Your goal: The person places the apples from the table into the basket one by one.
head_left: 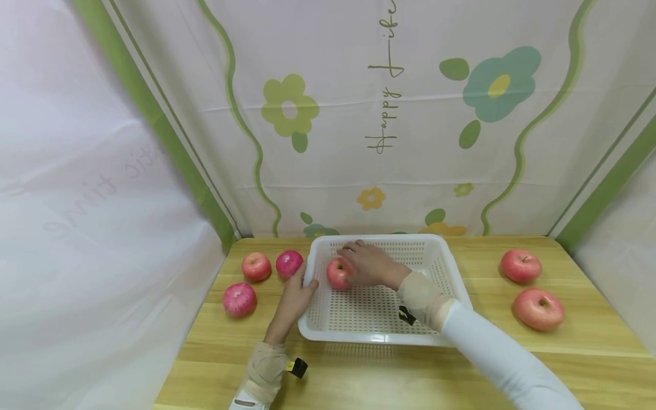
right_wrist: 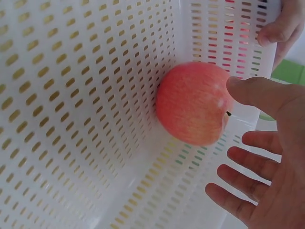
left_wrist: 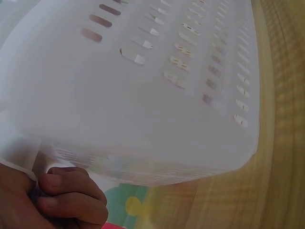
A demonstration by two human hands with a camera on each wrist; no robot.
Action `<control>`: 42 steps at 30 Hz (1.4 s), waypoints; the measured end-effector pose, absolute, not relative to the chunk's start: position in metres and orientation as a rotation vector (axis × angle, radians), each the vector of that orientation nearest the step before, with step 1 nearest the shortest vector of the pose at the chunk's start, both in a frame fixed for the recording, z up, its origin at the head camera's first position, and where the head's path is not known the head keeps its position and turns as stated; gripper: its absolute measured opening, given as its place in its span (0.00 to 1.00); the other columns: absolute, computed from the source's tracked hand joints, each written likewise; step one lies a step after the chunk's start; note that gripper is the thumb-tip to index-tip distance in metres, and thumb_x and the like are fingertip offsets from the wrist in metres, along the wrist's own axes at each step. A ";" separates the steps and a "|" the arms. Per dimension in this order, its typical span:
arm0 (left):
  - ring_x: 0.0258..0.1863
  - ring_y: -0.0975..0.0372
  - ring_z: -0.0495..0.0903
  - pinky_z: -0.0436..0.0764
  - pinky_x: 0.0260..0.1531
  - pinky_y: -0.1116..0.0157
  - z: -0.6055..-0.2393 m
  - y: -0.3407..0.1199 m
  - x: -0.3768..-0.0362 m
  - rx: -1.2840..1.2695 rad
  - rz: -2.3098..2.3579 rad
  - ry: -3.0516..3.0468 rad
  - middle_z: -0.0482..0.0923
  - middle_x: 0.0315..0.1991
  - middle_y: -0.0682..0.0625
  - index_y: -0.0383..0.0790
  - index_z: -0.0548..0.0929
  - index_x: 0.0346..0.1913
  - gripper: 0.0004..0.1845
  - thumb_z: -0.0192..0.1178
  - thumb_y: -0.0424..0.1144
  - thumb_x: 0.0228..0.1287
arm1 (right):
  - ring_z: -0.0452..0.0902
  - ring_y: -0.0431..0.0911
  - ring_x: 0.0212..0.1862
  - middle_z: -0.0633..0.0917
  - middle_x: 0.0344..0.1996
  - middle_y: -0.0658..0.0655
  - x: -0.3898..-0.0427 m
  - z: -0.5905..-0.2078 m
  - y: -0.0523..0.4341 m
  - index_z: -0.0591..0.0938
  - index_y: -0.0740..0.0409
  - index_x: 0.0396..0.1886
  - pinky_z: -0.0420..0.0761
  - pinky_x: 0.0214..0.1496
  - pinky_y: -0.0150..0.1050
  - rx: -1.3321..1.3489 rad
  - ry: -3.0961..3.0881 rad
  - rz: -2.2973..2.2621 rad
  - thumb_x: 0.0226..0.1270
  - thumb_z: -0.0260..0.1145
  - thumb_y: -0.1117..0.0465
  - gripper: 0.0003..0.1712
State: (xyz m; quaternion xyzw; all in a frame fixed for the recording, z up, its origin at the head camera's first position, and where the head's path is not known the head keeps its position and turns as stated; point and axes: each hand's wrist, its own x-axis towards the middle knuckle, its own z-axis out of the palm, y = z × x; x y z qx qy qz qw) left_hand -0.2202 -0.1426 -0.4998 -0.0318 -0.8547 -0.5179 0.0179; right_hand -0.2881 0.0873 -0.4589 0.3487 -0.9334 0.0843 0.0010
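Note:
A white perforated plastic basket (head_left: 379, 336) stands on the table, tilt not evident. At its left side my left hand (head_left: 294, 299) grips the rim, and the left wrist view shows the curled fingers (left_wrist: 76, 198) at the basket's edge. Inside the basket, near the left wall, lies one red apple (head_left: 338, 274). My right hand (head_left: 371, 266) reaches in beside that apple. In the right wrist view its fingers (right_wrist: 255, 162) are spread and fairly straight, with the thumb tip close to the apple; whether they touch, I cannot tell.
Left of the basket lie a red apple (head_left: 256, 266) and two deeper pink round fruits, a farther one (head_left: 288, 263) and a nearer one (head_left: 239, 300). To the right are a farther apple (head_left: 520, 266) and a nearer apple (head_left: 538, 309). A flowered curtain (head_left: 333, 165) hangs behind the wooden table (head_left: 205, 359).

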 end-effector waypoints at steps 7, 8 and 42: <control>0.54 0.41 0.87 0.91 0.47 0.47 -0.501 -0.143 -0.220 -0.121 -1.608 -2.644 0.77 0.68 0.26 0.35 0.61 0.83 0.37 0.57 0.34 0.75 | 0.73 0.58 0.73 0.80 0.70 0.60 -0.282 -0.455 0.098 0.77 0.56 0.74 0.77 0.74 0.57 1.106 -2.891 0.250 0.73 0.68 0.48 0.34; 0.54 0.41 0.87 0.91 0.47 0.47 -0.501 -0.143 -0.220 -0.117 -1.612 -2.642 0.77 0.68 0.26 0.36 0.61 0.83 0.37 0.57 0.34 0.75 | 0.74 0.58 0.73 0.80 0.70 0.60 -0.281 -0.454 0.099 0.78 0.56 0.74 0.77 0.74 0.57 1.106 -2.882 0.249 0.74 0.68 0.48 0.33; 0.57 0.41 0.86 0.90 0.50 0.46 -0.503 -0.145 -0.219 -0.110 -1.652 -2.635 0.74 0.72 0.28 0.39 0.60 0.84 0.37 0.57 0.35 0.77 | 0.76 0.61 0.71 0.78 0.73 0.61 -0.261 -0.432 0.144 0.74 0.56 0.78 0.81 0.69 0.60 1.004 -2.900 0.210 0.71 0.73 0.47 0.40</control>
